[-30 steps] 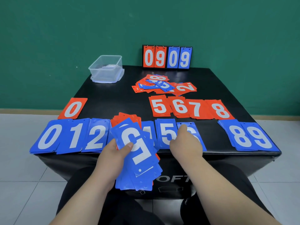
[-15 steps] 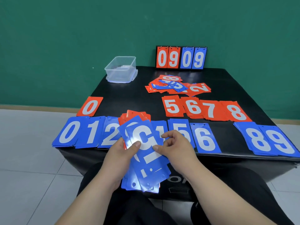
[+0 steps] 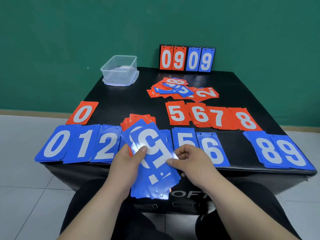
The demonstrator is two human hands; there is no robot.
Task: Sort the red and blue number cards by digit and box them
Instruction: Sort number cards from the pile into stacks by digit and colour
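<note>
Blue number cards (image 3: 152, 153): smooth, glossy plastic-looking sheet, glare on the top one. Red cards (image 3: 183, 91) at 12 o'clock: same sheen. Table (image 3: 121, 104): black, leather-like covering, soft gloss, creased at the front edge. Box (image 3: 119, 71) at 11 o'clock: clear plastic. Scoreboard (image 3: 187, 58): metal rings on top. Floor (image 3: 22, 170): smooth pale tile.

Box (image 3: 119, 71) far left; scoreboard (image 3: 187, 58) behind loose pile (image 3: 181, 90); sorted rows nearer.

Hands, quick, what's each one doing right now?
Left hand: closed, holding the blue card stack.
Right hand: pinching the stack's top card.
</note>
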